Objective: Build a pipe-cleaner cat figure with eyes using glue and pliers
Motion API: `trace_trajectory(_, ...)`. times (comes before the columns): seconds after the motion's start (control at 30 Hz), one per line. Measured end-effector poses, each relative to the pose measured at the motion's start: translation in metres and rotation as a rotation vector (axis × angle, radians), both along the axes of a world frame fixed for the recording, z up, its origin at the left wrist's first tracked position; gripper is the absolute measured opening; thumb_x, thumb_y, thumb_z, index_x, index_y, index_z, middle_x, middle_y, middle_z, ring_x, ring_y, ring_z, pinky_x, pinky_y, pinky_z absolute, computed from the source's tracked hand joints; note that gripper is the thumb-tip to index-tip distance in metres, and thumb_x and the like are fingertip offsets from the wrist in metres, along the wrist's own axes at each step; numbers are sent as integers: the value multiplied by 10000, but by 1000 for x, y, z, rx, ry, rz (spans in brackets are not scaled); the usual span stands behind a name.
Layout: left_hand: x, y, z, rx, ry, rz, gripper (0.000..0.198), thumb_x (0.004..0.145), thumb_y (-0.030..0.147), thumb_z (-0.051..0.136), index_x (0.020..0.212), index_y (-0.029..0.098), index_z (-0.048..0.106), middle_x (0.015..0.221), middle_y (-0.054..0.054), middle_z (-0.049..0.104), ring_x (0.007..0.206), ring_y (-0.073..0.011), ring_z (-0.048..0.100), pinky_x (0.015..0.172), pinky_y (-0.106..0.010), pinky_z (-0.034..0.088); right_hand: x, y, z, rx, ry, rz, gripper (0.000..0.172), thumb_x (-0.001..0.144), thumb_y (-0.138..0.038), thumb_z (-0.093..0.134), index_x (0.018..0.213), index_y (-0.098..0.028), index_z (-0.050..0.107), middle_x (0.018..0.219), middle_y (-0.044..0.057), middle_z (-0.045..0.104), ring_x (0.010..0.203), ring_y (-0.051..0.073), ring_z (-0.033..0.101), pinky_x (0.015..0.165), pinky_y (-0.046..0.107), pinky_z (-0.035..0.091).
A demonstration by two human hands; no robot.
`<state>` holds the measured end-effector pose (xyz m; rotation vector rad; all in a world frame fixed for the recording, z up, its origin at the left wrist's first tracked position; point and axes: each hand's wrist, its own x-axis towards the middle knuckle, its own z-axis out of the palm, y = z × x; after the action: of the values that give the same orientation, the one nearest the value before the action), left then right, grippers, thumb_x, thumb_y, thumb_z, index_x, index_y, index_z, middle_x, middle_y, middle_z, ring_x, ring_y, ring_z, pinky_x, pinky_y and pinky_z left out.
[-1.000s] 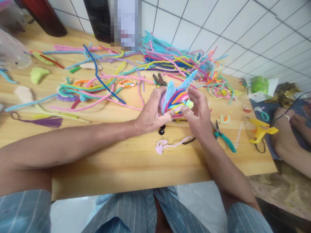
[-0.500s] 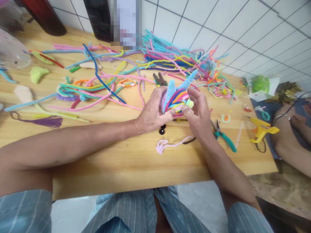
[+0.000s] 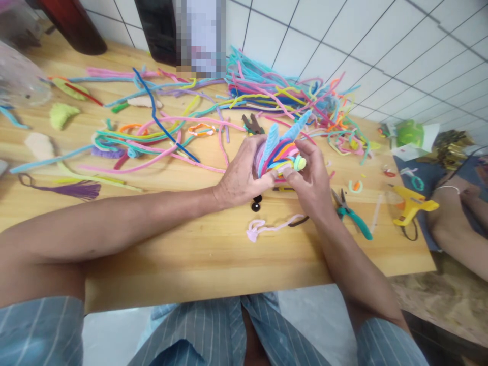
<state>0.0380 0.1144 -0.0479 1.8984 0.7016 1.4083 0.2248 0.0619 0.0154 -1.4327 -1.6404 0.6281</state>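
Observation:
Between my two hands is a rainbow-striped pipe-cleaner figure (image 3: 281, 154), with two light blue points standing up from its top and a pale yellow-green knob on its right side. My left hand (image 3: 244, 173) is closed around its left side, thumb along the lower front. My right hand (image 3: 310, 173) grips the right side, thumb and fingers near the knob. My palms hide part of the figure. Just below my left hand lie black round pieces (image 3: 256, 206). A pale pink pipe cleaner (image 3: 253, 231) is on the wood nearer to me.
Loose pipe cleaners (image 3: 152, 137) spread over the left of the table (image 3: 183, 264), with a big bundle (image 3: 267, 86) along the tiled wall. Teal-handled pliers (image 3: 354, 219) and a yellow glue gun (image 3: 414, 204) lie at right. Dark-jawed pliers (image 3: 251, 123) sit behind my hands. Another person's arm (image 3: 453, 218) shows far right.
The whole view has shifted slightly. Both hands keep hold of the figure, and its yellow-green knob shows a little more beside my right thumb.

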Motion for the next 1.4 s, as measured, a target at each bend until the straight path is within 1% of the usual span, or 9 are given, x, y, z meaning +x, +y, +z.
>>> trace_trajectory(0.23,1,-2,-1,13,-6,5,635,971,566,742,1434,223,476,1423,-159,622,1372,-341,607,1166,-548,533,-4,-1,-1,18,8,-14,560,906,-418,752,1410,-275,557,1465,122,681,1434,344,627,1025,517,668)
trace_trajectory(0.33,1,0,-3,28,-18,-7,620,983,592,715,1434,236,481,1363,-149,647,1372,-350,602,1152,-558,538,-4,-2,-2,18,14,-16,556,908,-421,744,1410,-278,554,1464,121,680,1412,340,642,1018,522,671)
trace_trajectory(0.43,0,0,-4,47,-25,-11,607,996,612,688,1435,248,480,1357,-144,648,1374,-347,597,1156,-561,534,-4,-1,-3,28,19,-17,559,903,-428,739,1407,-275,551,1464,125,675,1419,340,636,1019,520,672)
trace_trajectory(0.67,-3,0,-1,41,12,-17,638,996,638,687,1439,234,470,1361,-147,645,1369,-341,605,1161,-538,538,-3,0,-4,59,-6,-25,568,887,-434,735,1397,-258,555,1459,128,675,1438,341,620,1112,558,627)
trace_trajectory(0.87,-4,0,-1,39,23,-23,680,1005,684,652,1467,231,440,1465,-163,588,1369,-322,610,1162,-514,541,-6,1,-5,64,9,-57,562,858,-403,739,1371,-252,565,1420,128,688,1409,334,635,1107,549,625)
trace_trajectory(1.03,-5,0,-1,31,46,-26,703,1004,702,640,1487,238,425,1470,-161,579,1377,-322,604,1173,-517,537,-6,1,-7,51,6,-55,573,873,-443,742,1382,-262,551,1443,135,682,1425,344,627,1102,546,620)
trace_trajectory(1.2,-7,-1,4,-2,66,-50,702,1004,674,644,1485,208,437,1500,-193,568,1425,-354,571,1207,-554,515,-4,1,-6,27,-8,-57,583,872,-425,745,1397,-265,548,1479,140,666,1416,339,637,1075,529,637)
trace_trajectory(1.3,-8,-2,6,-1,86,-82,732,1000,661,642,1521,199,421,1529,-202,557,1473,-379,535,1228,-589,497,-3,1,-5,23,-22,-52,580,873,-410,735,1404,-271,548,1476,130,675,1422,333,634,1111,536,620)
trace_trajectory(1.4,-10,-1,6,0,106,-107,770,998,696,623,1549,202,409,1557,-200,536,1489,-383,519,1229,-597,493,-2,1,-5,42,-32,-63,568,871,-409,729,1393,-267,557,1469,126,685,1449,336,615,1143,543,601)
